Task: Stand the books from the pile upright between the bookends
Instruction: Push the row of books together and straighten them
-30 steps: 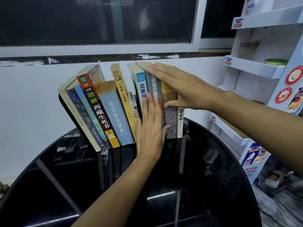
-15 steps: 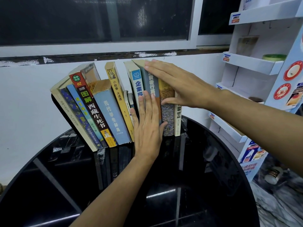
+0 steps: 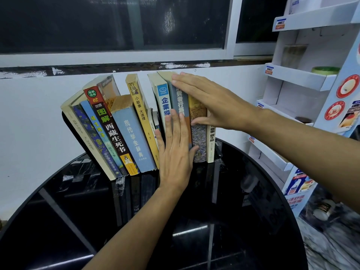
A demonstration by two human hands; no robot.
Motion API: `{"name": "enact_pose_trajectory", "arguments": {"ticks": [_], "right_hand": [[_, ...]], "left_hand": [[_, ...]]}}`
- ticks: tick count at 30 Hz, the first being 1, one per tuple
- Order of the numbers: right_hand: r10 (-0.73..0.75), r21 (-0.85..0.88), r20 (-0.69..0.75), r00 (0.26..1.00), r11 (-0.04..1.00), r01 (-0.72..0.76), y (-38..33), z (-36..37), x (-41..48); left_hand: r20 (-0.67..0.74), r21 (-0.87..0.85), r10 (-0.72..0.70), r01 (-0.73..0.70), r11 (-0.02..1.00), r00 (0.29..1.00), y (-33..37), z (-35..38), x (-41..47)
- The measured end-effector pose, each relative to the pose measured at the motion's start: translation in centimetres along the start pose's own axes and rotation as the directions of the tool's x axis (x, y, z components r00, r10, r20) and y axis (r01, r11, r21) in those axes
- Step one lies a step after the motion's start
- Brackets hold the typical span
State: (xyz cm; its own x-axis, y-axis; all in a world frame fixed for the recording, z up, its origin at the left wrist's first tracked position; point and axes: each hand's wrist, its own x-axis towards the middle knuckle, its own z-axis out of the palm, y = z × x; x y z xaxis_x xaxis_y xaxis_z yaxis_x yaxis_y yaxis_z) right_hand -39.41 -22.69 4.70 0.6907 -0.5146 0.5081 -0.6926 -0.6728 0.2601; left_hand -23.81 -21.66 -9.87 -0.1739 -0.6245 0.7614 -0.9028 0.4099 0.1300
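— Which step was it?
— Squaring the row, I'd judge. Left of the flat left hand (image 3: pixel 175 158), colourful paperback books (image 3: pixel 132 137) leaned on the black bookend (image 3: pixel 66 123), spines outward, long axes tipped left.
— And the grips?
— Both open, holding nothing; under the right hand (image 3: pixel 212 104) the grey-spined book (image 3: pixel 181 103) stood upright. Next, push the leaners straight

A shop corner is suggested: a white cardboard display rack (image 3: pixel 303 78) with price tags (image 3: pixel 269 70) is seen at the frame's right.
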Motion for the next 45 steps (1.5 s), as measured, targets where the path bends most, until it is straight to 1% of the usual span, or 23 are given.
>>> {"name": "enact_pose_trajectory", "arguments": {"ticks": [4, 8, 13, 17, 26, 45], "right_hand": [[-0.006, 0.004, 0.022, 1.0, 1.0, 0.006, 0.0, -0.5, -0.1], [0.027, 0.031, 0.043, 0.999, 0.999, -0.028, 0.8, -1.2, -1.0], [0.096, 0.028, 0.135, 0.986, 0.995, -0.1, 2.5, -1.7, -2.3], [0.13, 0.043, 0.176, 0.976, 0.989, -0.14, 2.9, -1.2, -2.8], [0.116, 0.068, 0.125, 0.985, 0.99, -0.125, 2.6, -0.9, -2.6], [0.12, 0.072, 0.069, 0.99, 0.989, -0.125, 2.5, 0.0, -2.6]], "left_hand": [[-0.004, -0.093, -0.009, 0.008, 0.996, 1.0, 0.5, -0.4, -0.1], [-0.012, -0.156, 0.029, -0.031, 0.987, 1.0, 1.7, -0.6, -0.2], [-0.006, -0.099, 0.077, -0.077, 0.992, 0.997, 2.4, 0.0, 0.3], [0.016, -0.034, 0.06, -0.059, 0.998, 0.998, 2.4, 0.8, 0.3], [0.02, 0.035, 0.032, -0.033, 0.999, 0.999, 2.6, 1.2, 0.4], [0.001, 0.042, 0.004, -0.004, 0.999, 1.0, 2.7, 1.5, 0.4]]}}
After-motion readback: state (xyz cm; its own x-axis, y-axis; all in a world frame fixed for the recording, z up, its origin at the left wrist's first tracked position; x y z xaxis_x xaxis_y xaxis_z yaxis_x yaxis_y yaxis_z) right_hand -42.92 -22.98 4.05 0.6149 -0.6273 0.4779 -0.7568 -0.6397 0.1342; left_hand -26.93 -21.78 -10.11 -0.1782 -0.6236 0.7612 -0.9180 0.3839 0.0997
